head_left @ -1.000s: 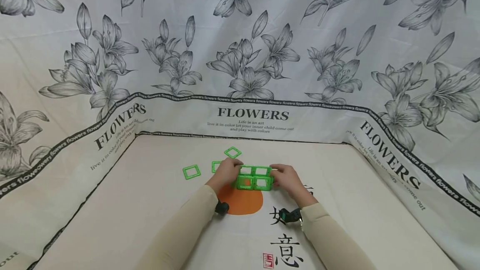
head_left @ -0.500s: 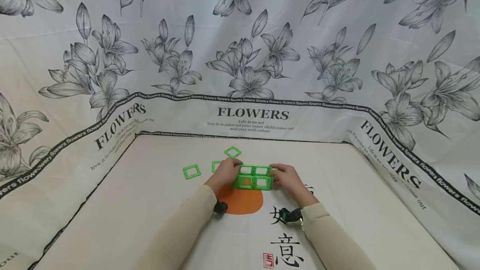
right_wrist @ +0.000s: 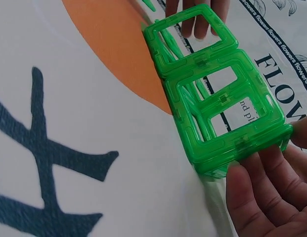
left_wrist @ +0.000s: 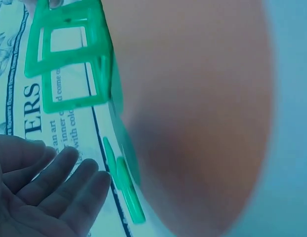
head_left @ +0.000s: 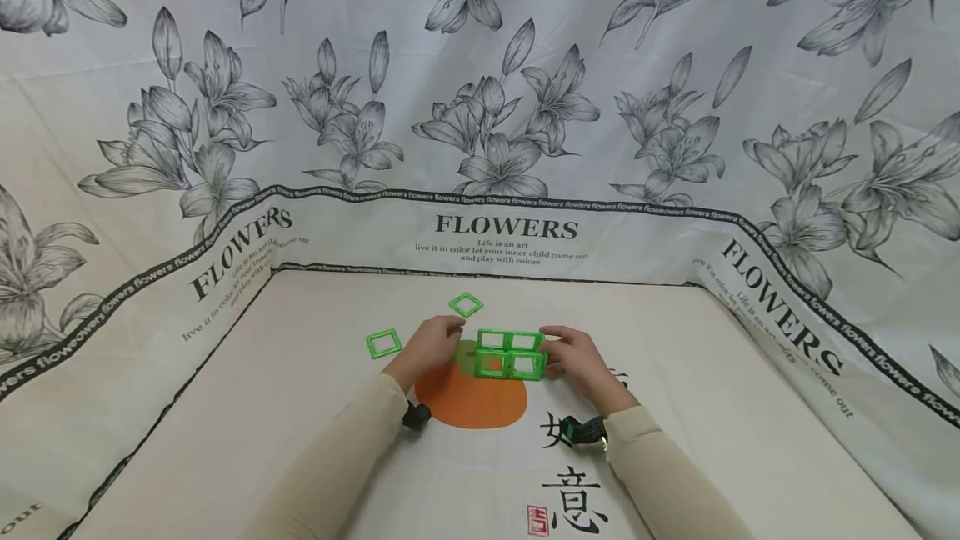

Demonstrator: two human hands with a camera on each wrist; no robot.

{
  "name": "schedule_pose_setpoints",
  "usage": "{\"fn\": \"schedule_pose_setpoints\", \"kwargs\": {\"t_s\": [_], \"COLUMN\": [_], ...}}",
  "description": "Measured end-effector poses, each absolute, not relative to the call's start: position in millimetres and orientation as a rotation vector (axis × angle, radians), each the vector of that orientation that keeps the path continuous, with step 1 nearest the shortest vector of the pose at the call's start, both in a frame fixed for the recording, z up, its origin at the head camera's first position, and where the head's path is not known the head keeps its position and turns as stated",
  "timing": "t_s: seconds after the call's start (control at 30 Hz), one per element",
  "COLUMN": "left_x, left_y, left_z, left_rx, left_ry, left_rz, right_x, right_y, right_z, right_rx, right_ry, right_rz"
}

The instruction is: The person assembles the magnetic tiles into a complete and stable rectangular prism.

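Light pressure should spare the joins of the green, translucent-plastic box of square frames (right_wrist: 223, 99) — the bare right hand (head_left: 573, 357) seems to pinch its end, partly hidden; the bare left hand (head_left: 429, 344) grasps nothing.

- Soft, diffuse light over the tabletop (head_left: 225, 407), with just a faint shadow beside the left sleeve (head_left: 330, 457).
- Cloth wall (head_left: 420, 90) running warm at left, cooler grey at right, and bowing toward the picture's sides.
- Left wrist now: heavy blue-green cast, left grip (left_wrist: 49, 197) murky, a big brownish patch (left_wrist: 202, 108) smeared out of focus.
- Right wrist: dimmer, greyer, small glints on the green frames (right_wrist: 242, 143).
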State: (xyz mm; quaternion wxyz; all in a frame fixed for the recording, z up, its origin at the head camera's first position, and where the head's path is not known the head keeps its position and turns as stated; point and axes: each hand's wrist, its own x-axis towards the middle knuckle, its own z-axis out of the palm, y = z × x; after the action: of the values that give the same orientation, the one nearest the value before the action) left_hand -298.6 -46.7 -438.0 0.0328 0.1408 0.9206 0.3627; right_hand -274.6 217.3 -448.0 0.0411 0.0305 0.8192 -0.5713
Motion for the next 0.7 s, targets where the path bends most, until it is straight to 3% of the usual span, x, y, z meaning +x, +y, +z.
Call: {"fn": "schedule_pose_setpoints", "kwargs": {"t_s": [0.7], "left_x": [-295], "left_y": [-91], "left_z": [-438], "left_rx": [0.234], "left_ry": [2.9], "left_rz": [0.948], "right_x": [-274], "right_y": [223], "right_z": [-449], "right_rx": [0.043], "right_ry": [2.487], "right_rz": [-1.733]}}
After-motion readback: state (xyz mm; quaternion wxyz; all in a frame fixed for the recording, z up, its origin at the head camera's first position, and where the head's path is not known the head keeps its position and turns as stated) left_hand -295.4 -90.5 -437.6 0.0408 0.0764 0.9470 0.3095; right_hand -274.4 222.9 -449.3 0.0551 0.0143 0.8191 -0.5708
